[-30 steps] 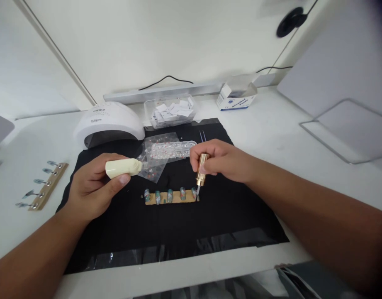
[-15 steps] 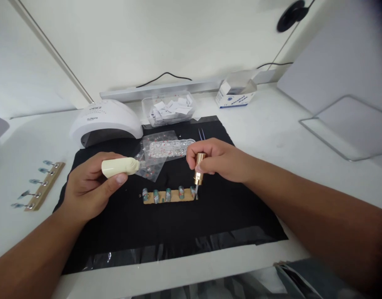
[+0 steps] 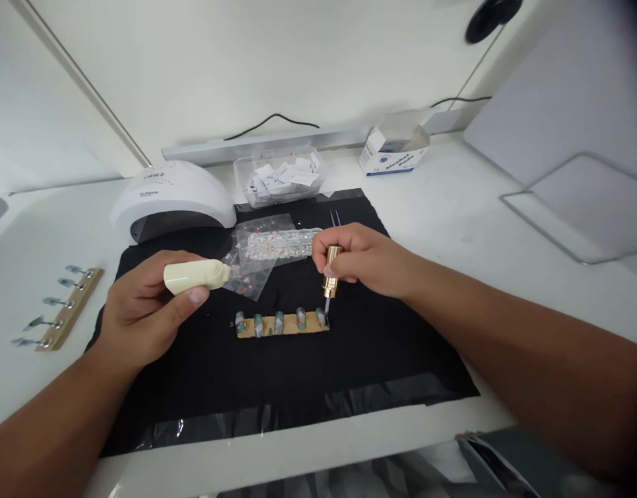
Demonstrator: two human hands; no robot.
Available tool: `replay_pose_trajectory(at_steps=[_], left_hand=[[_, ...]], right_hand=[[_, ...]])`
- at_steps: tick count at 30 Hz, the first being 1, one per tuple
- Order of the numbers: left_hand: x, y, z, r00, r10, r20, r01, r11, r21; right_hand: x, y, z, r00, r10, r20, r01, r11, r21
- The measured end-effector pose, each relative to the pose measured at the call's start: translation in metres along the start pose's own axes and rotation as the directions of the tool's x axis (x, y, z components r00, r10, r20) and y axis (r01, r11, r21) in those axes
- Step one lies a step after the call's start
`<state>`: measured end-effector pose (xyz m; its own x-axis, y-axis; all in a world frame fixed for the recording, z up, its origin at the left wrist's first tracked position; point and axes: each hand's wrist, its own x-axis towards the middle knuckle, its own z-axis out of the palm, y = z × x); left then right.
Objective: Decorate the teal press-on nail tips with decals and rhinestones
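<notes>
My left hand [image 3: 149, 311] is closed round a pale yellow nail polish bottle [image 3: 194, 276], held nearly level with its uncapped neck pointing right. In my right hand [image 3: 357, 259] is the bottle's gold brush cap [image 3: 330, 273], gripped between thumb and fingers with the brush down. The brush tip [image 3: 327, 310] is at the rightmost nail on a tan strip; whether it touches is too small to tell. Several green-grey press-on nails [image 3: 279, 322] with pale and reddish decoration stand along that strip [image 3: 292, 330], which lies on a black mat [image 3: 292, 380].
Behind are a white nail lamp [image 3: 176, 200], a clear tub [image 3: 279, 176] of white packets and an alcohol pads box [image 3: 393, 152]. A clear rhinestone case [image 3: 284, 244] rests on plastic sheets, near purple tweezers [image 3: 335, 218]. More nails stand on a wooden holder [image 3: 72, 311] at left.
The brush in my right hand has shifted slightly left and up, from beside the strip's right end onto the end nail area. My left hand keeps the bottle in much the same pose.
</notes>
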<state>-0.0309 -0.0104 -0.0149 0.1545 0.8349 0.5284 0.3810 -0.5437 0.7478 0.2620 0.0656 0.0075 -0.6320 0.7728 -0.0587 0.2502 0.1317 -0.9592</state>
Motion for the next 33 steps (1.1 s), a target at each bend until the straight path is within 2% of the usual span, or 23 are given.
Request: replay_pose_trajectory(at_steps=[3, 6, 9, 12, 15, 19, 22, 25, 28, 31, 33], left_hand=[[0.0000, 0.0005, 0.0000, 1.000, 0.012, 0.002, -0.012, 1.000, 0.014], [0.0001, 0.0011, -0.0004, 1.000, 0.007, 0.007, -0.007, 1.000, 0.024], [0.0002, 0.0018, -0.0007, 1.000, 0.014, 0.013, -0.014, 1.000, 0.017], [0.0006, 0.0021, -0.0005, 1.000, 0.019, 0.020, -0.020, 1.000, 0.018], [0.0011, 0.0022, 0.0001, 1.000, 0.008, 0.019, -0.008, 1.000, 0.012], [0.0009, 0.0025, -0.0003, 1.000, 0.007, 0.013, -0.008, 1.000, 0.027], [0.0007, 0.0022, -0.0005, 1.000, 0.003, 0.016, -0.004, 0.999, 0.044], [0.0010, 0.0014, 0.0000, 1.000, 0.008, 0.014, -0.008, 0.999, 0.042], [0.0013, 0.0013, 0.0004, 1.000, 0.011, 0.015, -0.011, 0.999, 0.030], [0.0010, 0.0020, 0.0003, 1.000, 0.016, 0.016, -0.016, 0.999, 0.027], [0.0007, 0.0022, 0.0002, 1.000, 0.000, 0.012, -0.001, 1.000, 0.025]], right_hand=[[0.0017, 0.0009, -0.0016, 0.999, 0.009, -0.046, -0.005, 0.996, 0.093], [0.0014, 0.0013, 0.0002, 1.000, -0.010, 0.019, 0.006, 0.984, 0.179], [0.0006, 0.0022, 0.0019, 0.998, -0.019, 0.062, 0.011, 0.993, 0.117], [0.0016, 0.0043, 0.0002, 1.000, 0.008, -0.026, -0.006, 0.998, 0.066], [0.0031, 0.0060, -0.0025, 0.995, 0.025, -0.097, -0.012, 0.990, 0.139], [0.0020, 0.0044, -0.0017, 0.999, -0.034, -0.001, 0.033, 0.969, 0.244], [0.0008, 0.0028, 0.0006, 0.998, -0.027, 0.054, 0.017, 0.984, 0.180], [0.0012, 0.0032, 0.0007, 0.999, 0.009, -0.040, -0.005, 0.994, 0.113], [0.0017, 0.0040, -0.0009, 0.996, -0.001, -0.093, 0.018, 0.985, 0.172], [0.0010, 0.0036, -0.0013, 0.999, -0.037, -0.003, 0.037, 0.973, 0.229], [0.0004, 0.0033, -0.0008, 0.998, -0.039, 0.056, 0.029, 0.985, 0.169]])
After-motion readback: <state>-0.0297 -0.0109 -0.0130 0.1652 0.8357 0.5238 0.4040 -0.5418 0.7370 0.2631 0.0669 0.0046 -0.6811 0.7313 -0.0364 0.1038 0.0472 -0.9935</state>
